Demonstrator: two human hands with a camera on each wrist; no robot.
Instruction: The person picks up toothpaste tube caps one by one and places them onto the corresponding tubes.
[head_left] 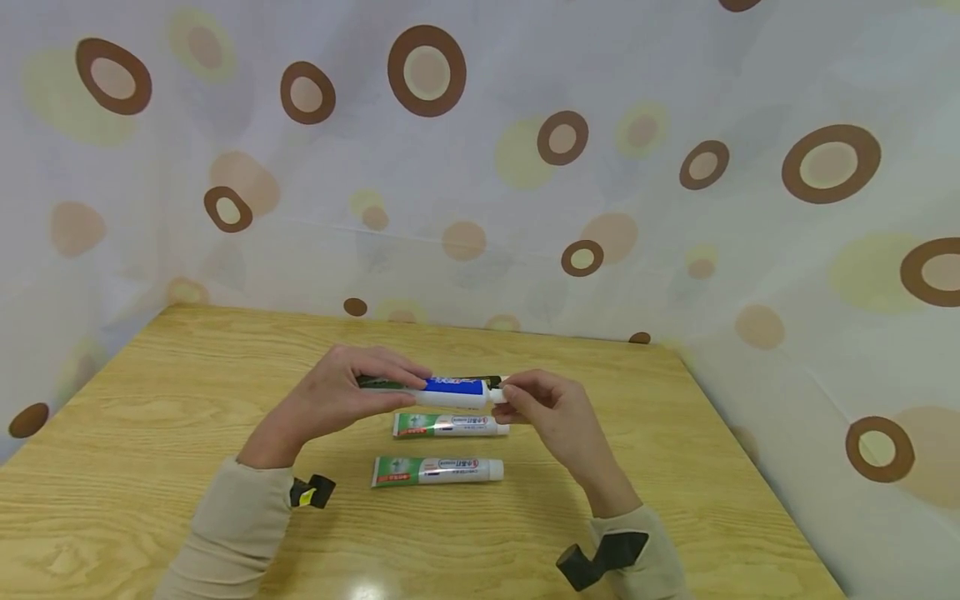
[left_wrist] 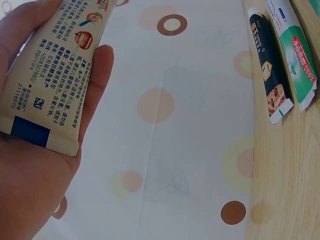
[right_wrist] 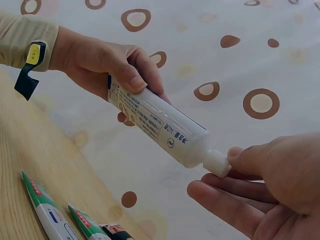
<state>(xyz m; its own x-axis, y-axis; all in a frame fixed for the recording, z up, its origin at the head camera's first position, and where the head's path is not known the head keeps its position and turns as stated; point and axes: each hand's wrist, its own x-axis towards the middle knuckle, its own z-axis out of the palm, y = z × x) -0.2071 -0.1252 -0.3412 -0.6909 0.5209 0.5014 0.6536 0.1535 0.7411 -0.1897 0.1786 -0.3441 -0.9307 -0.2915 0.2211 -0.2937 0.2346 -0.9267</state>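
Note:
My left hand (head_left: pixel 330 392) grips a white and blue toothpaste tube (head_left: pixel 459 392) around its body and holds it level above the table. In the right wrist view, the thumb and fingers of my right hand (right_wrist: pixel 280 185) pinch the tube's white cap (right_wrist: pixel 216 163), which sits on the nozzle. Printed text covers the tube's back (left_wrist: pixel 50 75) in the left wrist view. Below the hands lie two green and white toothpaste tubes, a nearer one (head_left: pixel 438 471) and a farther one (head_left: pixel 450 425). A dark toothpaste tube (left_wrist: pixel 270 65) lies beyond them, mostly hidden in the head view.
The wooden table (head_left: pixel 150 450) has a light grain. A pale cloth (head_left: pixel 480 192) with brown rings and spots hangs behind it and at both sides. Black bands with small mounts (head_left: pixel 603 558) are on both sleeves.

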